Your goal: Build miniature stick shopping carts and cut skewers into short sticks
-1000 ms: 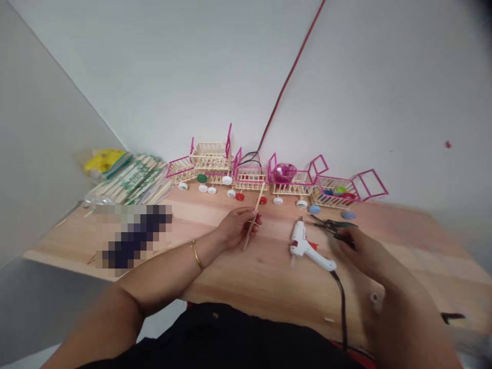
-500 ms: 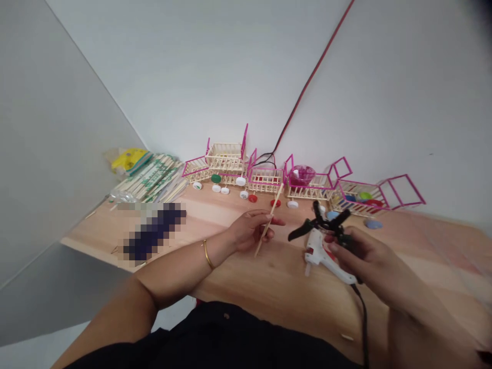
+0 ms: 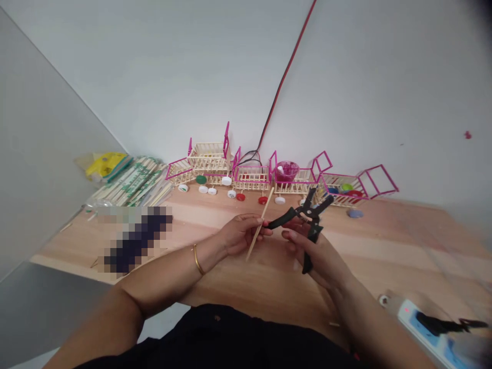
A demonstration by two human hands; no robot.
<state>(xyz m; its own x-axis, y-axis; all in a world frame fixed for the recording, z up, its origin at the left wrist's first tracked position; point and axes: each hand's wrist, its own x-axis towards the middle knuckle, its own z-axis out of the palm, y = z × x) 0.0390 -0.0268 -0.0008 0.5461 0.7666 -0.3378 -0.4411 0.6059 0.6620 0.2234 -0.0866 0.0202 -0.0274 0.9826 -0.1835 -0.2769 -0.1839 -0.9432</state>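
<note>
My left hand (image 3: 248,233) is closed on a thin wooden chopstick (image 3: 257,233), held at a slant above the table. My right hand (image 3: 307,246) holds wire strippers (image 3: 307,212) with black handles, their jaws apart and pointing up. One handle reaches across to the fingers of my left hand; whether it touches them I cannot tell. The other handle lies against my right palm. Behind my hands stands a row of small carts made of pale sticks with pink frames, one of them a cart (image 3: 253,179) on bottle-cap wheels.
Packs of chopsticks (image 3: 134,182) and a yellow bag (image 3: 105,165) lie at the left, near a blurred dark object (image 3: 138,241). One cart holds a pink cup (image 3: 287,173). A power strip (image 3: 423,323) with a plug is at the lower right. A red-black cable (image 3: 282,82) runs up the wall.
My right hand has moved left with the wire strippers, close to my left hand. The white glue gun seen beneath it is now hidden. The view has swung right, bringing in the power strip.
</note>
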